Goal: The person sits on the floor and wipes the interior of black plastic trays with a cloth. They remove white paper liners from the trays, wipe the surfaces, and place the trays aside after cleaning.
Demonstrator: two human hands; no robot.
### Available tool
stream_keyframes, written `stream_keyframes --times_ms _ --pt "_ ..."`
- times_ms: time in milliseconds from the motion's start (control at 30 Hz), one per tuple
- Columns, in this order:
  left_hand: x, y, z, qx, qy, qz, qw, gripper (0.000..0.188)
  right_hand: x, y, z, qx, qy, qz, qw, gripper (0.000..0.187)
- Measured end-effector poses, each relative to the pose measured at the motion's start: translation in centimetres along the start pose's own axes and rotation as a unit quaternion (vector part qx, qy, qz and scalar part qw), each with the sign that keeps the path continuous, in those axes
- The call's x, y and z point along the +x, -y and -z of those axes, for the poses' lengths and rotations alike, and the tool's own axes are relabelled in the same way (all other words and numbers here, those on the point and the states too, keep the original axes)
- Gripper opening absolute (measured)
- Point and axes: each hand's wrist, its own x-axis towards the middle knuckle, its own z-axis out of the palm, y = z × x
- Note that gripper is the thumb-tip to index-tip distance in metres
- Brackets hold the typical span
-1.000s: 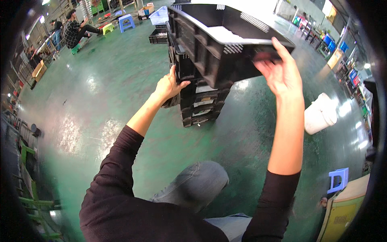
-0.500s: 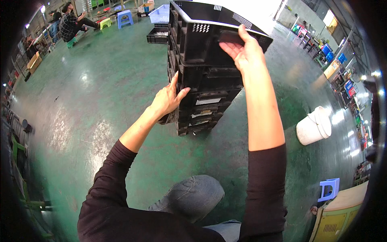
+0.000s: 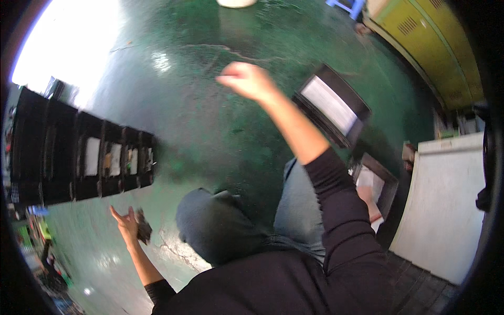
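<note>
A tall stack of black plastic crates (image 3: 63, 152) stands at the left, looking tipped sideways in this view, with white labels on several of them. My left hand (image 3: 125, 224) is just off the stack's near side, fingers stretched apart and nothing seen in its grip. A dark brownish lump (image 3: 143, 227) shows right beside that hand; I cannot make out what it is. Over the green floor my right hand (image 3: 244, 80) is raised, away from the crates. It is blurred, its fingers look bent, and whether anything is in them does not show.
Right of my forearm lies a black box (image 3: 331, 105) with a white sheet on it. Another open box (image 3: 388, 197) with papers sits nearer, beside a white-topped cabinet (image 3: 441, 199). Yellow-green lockers (image 3: 415, 47), a blue stool (image 3: 346, 6) and a white bucket (image 3: 236, 2) border the floor.
My view has swung to the right, so the stack now appears at the left. Both hands have come off the crates; the right one has moved far from them.
</note>
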Motion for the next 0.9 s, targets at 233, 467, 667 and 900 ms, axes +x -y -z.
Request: stream_keyframes --times_ms 233,467,667,900 --pt "3.1 -13.5 -7.6 -0.079 0.197 -0.25 0.945 0.063 -22.1 -30.8 10.1 -0.318 0.007 -0.396 0.861 0.064" --pt "-3.2 -33.9 -3.8 -0.015 0.291 -0.432 0.853 0.048 -26.5 -33.3 7.3 -0.049 0.171 -0.218 0.96 0.056" --pt "-10.5 -39.9 1.8 0.018 0.35 -0.489 0.799 0.044 -25.7 -36.4 6.9 -0.234 -0.072 -0.467 0.85 0.062" --pt "-14.7 -40.2 1.3 0.04 0.402 -0.457 0.792 0.043 -24.9 -35.1 5.0 -0.353 0.017 -0.44 0.825 0.032"
